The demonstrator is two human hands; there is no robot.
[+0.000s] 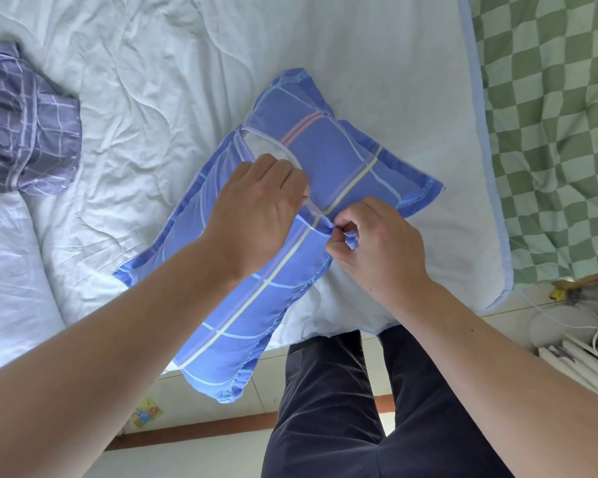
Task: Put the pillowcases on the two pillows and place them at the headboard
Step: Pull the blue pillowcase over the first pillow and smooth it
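A plump pillow in a blue plaid cotton pillowcase (339, 150) lies diagonally on the white quilted bed, its back opening gaping. A crumpled grey-purple checked pillowcase (28, 122) lies well apart.

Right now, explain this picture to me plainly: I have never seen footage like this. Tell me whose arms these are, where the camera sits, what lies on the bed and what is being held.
There is one picture, taken by a wide-angle camera worn on a person's head, looking down at their own bare arms. No machine is involved. The person stands at the edge of a bed with a white quilt. On it lies a pillow in a blue pillowcase with pale stripes; white pillow shows through its opening. The left hand rests at that opening, fingertips tucked in. The right hand pinches a fold of the blue cloth. A crumpled purple checked cloth lies far left, and a green checked blanket on the right.
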